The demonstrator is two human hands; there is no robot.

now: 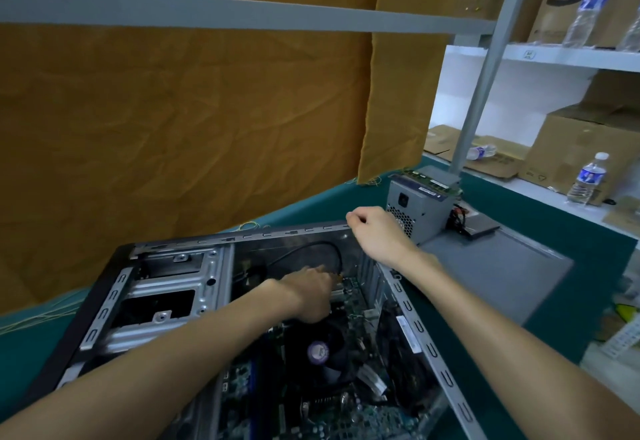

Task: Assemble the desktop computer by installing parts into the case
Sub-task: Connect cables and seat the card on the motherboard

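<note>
An open grey computer case (166,287) lies on its side on the green table. Inside it sits the motherboard (353,408) with a black CPU fan (322,353). My left hand (308,296) reaches deep into the case, fingers curled down at the board's far end near a black cable (311,247); what the fingers hold is hidden. My right hand (375,230) grips the far upper corner of the case rim. A grey power supply (420,206) stands on the table behind that corner, with a RAM stick (433,181) lying on top.
An orange cloth (190,110) hangs behind the case. A grey side panel (498,273) lies flat to the right. Shelves at right hold cardboard boxes (581,149) and water bottles (587,180). A metal post (485,79) rises behind the power supply.
</note>
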